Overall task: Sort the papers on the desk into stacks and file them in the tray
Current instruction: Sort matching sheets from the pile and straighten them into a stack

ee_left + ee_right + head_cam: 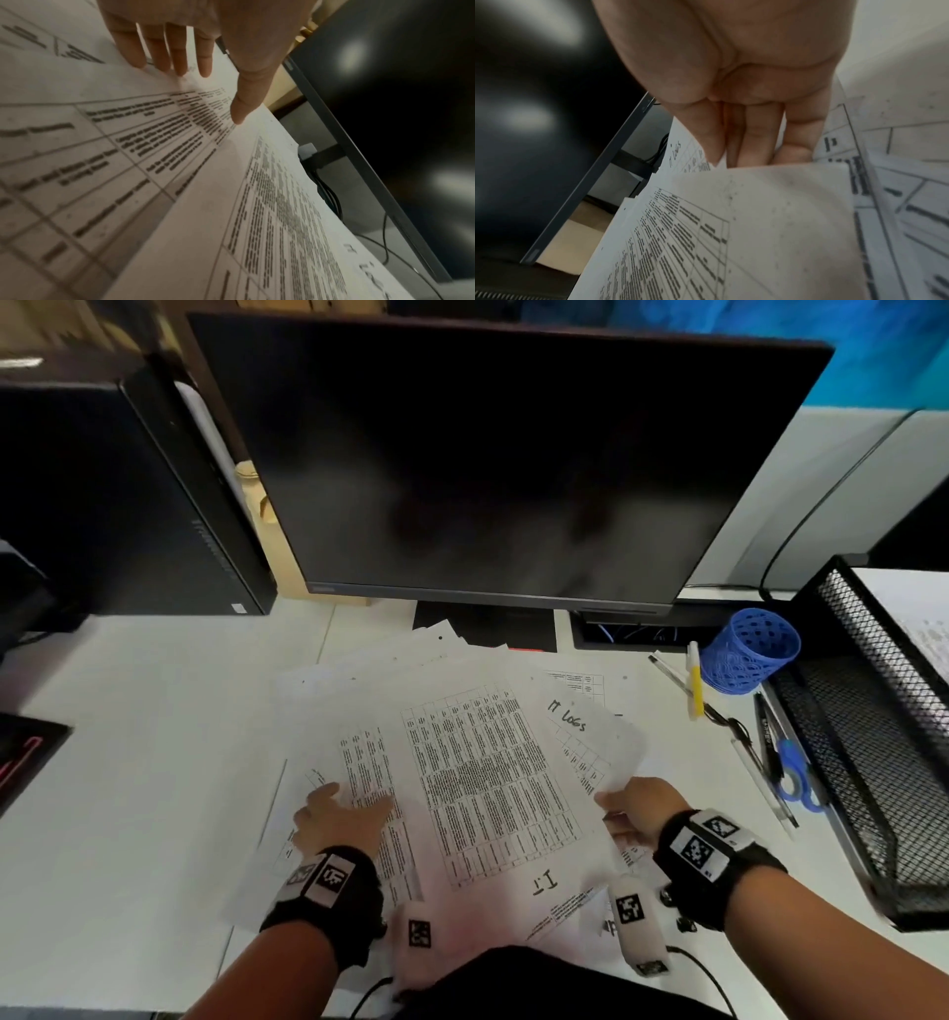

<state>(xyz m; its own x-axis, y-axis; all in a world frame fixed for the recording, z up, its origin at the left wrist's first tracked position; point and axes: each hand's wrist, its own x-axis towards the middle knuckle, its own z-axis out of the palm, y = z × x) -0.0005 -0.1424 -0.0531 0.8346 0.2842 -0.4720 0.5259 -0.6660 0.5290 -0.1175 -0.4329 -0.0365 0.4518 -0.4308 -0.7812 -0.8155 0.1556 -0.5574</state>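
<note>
Several printed papers (488,762) lie fanned out on the white desk in front of the monitor. One on top is marked "IT" (545,883); another at the right reads "IT LOGS" (567,719). My left hand (354,801) rests flat on the left sheets, its fingers (177,60) straight and its thumb tip touching the print. At the pile's right edge my right hand (611,806) pinches a sheet, thumb on top; in the right wrist view a paper corner (782,192) covers the fingertips (754,146). The black mesh tray (873,660) stands at the far right.
A dark monitor (488,464) stands close behind the pile, and a black computer tower (102,505) is at the back left. Between papers and tray lie a blue mesh pen cup (750,652) on its side, a yellow highlighter (695,685), pens and blue scissors (796,778).
</note>
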